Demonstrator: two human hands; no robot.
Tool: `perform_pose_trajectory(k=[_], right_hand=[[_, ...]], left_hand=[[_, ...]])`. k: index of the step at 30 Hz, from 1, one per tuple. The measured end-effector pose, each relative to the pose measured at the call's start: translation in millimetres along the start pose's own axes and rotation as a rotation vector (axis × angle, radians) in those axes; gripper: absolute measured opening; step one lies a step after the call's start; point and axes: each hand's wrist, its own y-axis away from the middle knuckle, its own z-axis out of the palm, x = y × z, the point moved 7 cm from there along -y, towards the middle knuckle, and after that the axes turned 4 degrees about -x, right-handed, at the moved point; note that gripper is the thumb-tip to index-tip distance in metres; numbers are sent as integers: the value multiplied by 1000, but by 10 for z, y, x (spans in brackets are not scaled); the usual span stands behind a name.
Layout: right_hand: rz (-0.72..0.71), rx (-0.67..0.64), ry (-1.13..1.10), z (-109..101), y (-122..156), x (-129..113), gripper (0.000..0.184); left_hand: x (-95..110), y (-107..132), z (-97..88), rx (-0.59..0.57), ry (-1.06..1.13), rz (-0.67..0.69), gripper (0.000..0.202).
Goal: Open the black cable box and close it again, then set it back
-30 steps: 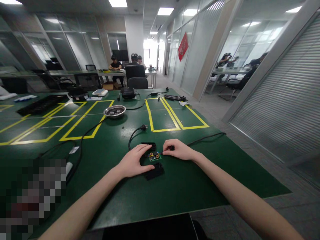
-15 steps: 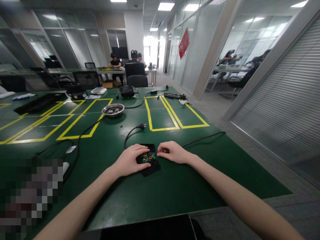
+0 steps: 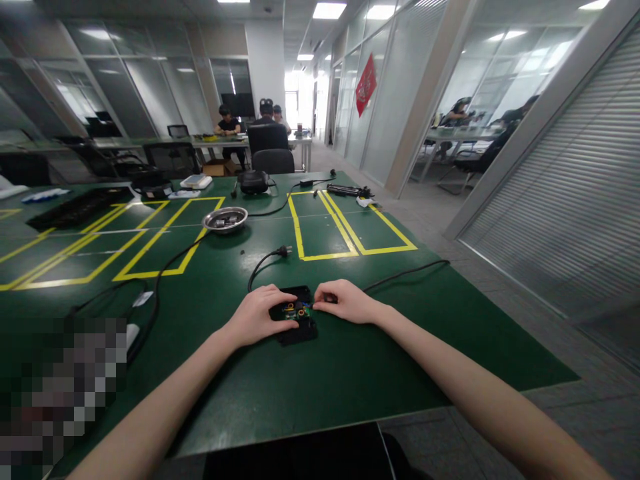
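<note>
A small green circuit board [image 3: 299, 311] with ring-shaped coils lies among the parts of an opened black plastic case [image 3: 300, 334] on the green table. My left hand [image 3: 257, 315] curls around the board's left side, its fingertips at the far edge and its thumb at the near edge. At the right end, my right hand [image 3: 345, 302] is closed in a pinch on the black cable [image 3: 407, 272], beside some blue wire; the exact grip is partly hidden by the fingers. A cord with a plug [image 3: 285, 251] comes out beyond my left hand.
A metal bowl [image 3: 225, 220] with small metal parts stands farther back. Yellow tape [image 3: 327, 257] marks rectangles on the table. Behind are a black device [image 3: 254, 181] and a black part [image 3: 345, 191]. Cables and a pixelated patch lie left. Several people sit at distant tables.
The near part of the black case sits slightly higher and straighter, and my left thumb has shifted a little. My right hand keeps nearly the same place at the board's end.
</note>
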Motion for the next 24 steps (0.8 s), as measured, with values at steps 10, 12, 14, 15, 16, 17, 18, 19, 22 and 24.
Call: perform_pose_trajectory(k=[10,12,14,15,16,17,18,19,22,24], right_hand=[[24,22,-29,15,-15,23,16],[38,34,-38,24,-21,35,18],[40,35,-44,36,-27,43,19],[39,33,-43,41,-28,44,19],[37,32,-42,42,-29,45,19],[36,33,-40,40,-28,45,18],[35,31,-40,37,-27,43,18],[33,29,-40,32,-26,38,17],[29,18,-44,17,-20,17,17],[27,12,-44,10,-16,6,17]], left_hand=[[10,1,41,36,62,-20,44],[16,-6,50,34,58,-18,47],[19,-13,49,30,51,-17,49],[19,-16,45,27,49,-18,50],[20,-18,39,26,50,-18,50],[22,-19,34,21,55,-15,50],[25,-20,30,15,61,-11,49],[27,-20,25,12,67,-8,49],[28,-13,16,3,72,-3,54],[27,-6,22,-13,69,-4,61]])
